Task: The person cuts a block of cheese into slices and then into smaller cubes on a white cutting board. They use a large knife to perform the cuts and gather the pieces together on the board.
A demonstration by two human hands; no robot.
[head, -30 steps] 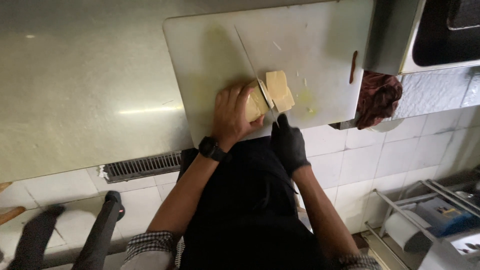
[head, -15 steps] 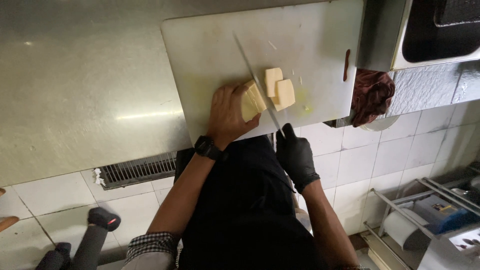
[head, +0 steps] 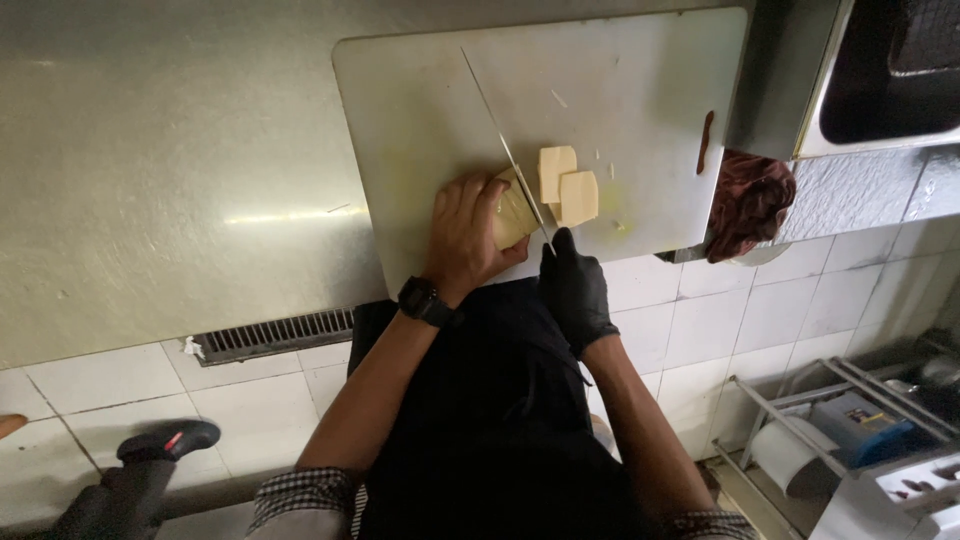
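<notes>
A pale yellow block (head: 512,215) lies on a white cutting board (head: 420,110) on the steel counter. My bare left hand (head: 465,235), a black watch on its wrist, presses down on the block. My right hand (head: 572,285), in a black glove, grips the handle of a long knife (head: 505,150). The blade runs away from me along the block's right face. Two cut slices (head: 568,185) lie just right of the blade, overlapping each other.
A dark red cloth (head: 750,205) hangs off the counter edge right of the board, below a sink (head: 880,70). On the tiled floor are a drain grate (head: 275,335), another person's shoe (head: 160,445) and a wire rack holding a paper roll (head: 790,450).
The cut slices have moved right, away from the block. The knife blade has come back against the block's right face. My left hand stays on the block.
</notes>
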